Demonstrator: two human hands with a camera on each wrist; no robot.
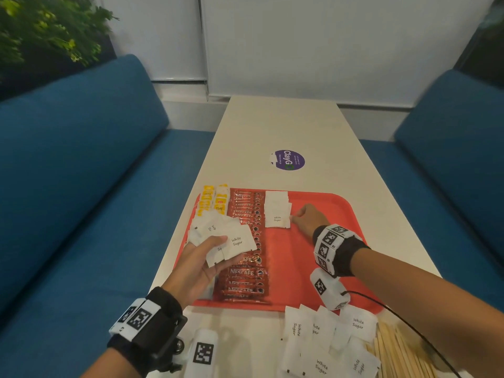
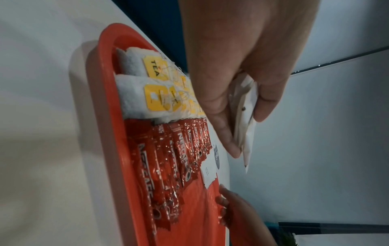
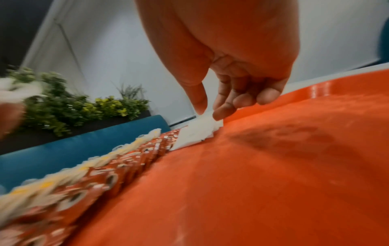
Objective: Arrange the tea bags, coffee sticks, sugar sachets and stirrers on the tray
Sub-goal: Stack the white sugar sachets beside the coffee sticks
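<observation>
Between blue benches, a white table (image 1: 286,126) bears a red tray (image 1: 327,241) holding tea bags (image 1: 212,201), coffee sticks (image 1: 245,208), then sugar sachets (image 1: 276,211). Left hand (image 1: 201,263) grips a fan of sachets (image 1: 231,241); right hand (image 1: 308,219) pinches the tray's nearest sachet.

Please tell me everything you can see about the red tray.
The tray is glossy red plastic with a raised rim and rounded corners, lying flat on the white table. From its left edge it holds tea bags, coffee sticks, then sugar sachets, which the right hand touches. Its right part is bare.
</observation>
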